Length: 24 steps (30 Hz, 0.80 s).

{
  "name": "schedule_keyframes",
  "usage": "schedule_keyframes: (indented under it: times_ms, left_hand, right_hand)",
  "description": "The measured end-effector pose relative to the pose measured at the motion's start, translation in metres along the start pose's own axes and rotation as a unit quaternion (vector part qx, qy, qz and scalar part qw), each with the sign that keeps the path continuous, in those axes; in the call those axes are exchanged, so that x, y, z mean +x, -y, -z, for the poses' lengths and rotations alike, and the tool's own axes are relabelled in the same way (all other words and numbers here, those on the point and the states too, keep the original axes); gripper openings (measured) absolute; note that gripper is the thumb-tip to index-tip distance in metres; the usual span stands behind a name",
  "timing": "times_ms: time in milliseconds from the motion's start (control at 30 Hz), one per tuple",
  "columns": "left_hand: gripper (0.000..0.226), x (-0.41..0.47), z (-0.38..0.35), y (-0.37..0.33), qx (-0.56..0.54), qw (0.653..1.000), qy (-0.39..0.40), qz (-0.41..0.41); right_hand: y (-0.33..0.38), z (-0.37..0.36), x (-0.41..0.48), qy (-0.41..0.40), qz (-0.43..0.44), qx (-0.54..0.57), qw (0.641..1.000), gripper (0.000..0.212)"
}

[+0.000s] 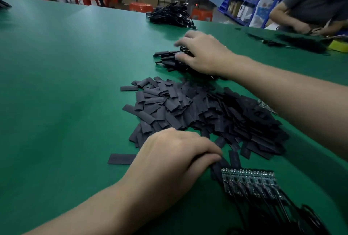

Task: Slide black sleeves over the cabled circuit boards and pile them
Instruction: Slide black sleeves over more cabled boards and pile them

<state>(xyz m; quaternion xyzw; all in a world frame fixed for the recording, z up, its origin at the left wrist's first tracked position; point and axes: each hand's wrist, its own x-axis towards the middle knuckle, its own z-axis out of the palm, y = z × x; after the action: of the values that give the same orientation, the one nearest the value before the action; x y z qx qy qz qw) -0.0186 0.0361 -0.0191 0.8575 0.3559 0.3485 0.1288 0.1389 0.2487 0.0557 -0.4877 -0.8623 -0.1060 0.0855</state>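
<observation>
1. Green table mat (66, 87) lies open left of the heap of flat black sleeves (207, 114).
2. Left hand (173, 159) pinches a single black sleeve (217, 168) beside the bare cabled circuit boards (250, 182).
3. Right hand (204, 55), fingers loose, touches the sleeved-board pile (167, 59).

One head-worn view looks forward and down, close over the green surface (56, 84), shelving far right.

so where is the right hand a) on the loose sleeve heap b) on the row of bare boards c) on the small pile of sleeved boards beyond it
c: the right hand reaches past the loose sleeve heap and lies on the small pile of sleeved boards.
</observation>
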Motion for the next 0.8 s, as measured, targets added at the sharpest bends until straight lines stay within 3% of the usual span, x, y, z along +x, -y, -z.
schedule_keyframes:
  times_ms: [133,300,400,467,633,800]
  left_hand:
    - [0.011,0.0,-0.001,0.0,-0.014,0.999,-0.026,0.02]
    - [0.011,0.0,-0.002,-0.003,-0.02,0.999,-0.031,0.026]
    - [0.01,0.0,-0.001,-0.005,-0.019,0.998,-0.038,0.036]
    - [0.008,-0.001,0.0,-0.007,-0.022,0.998,-0.038,0.038]
    - [0.01,-0.002,0.003,-0.011,-0.031,0.998,-0.035,0.046]
    - [0.02,-0.001,0.004,-0.011,-0.094,0.989,-0.052,0.104]
  right_hand:
    - [0.022,0.039,-0.114,0.043,0.066,0.116,0.99,0.03]
    - [0.033,0.056,-0.215,0.158,0.052,0.129,0.978,0.046]
    - [0.037,0.049,-0.234,0.162,0.041,0.071,0.983,0.058]
    - [0.04,0.045,-0.238,0.154,0.026,0.076,0.985,0.051]
    - [0.05,0.045,-0.232,0.155,-0.045,0.189,0.969,0.025]
    - [0.062,0.041,-0.223,0.113,-0.114,0.332,0.93,0.018]
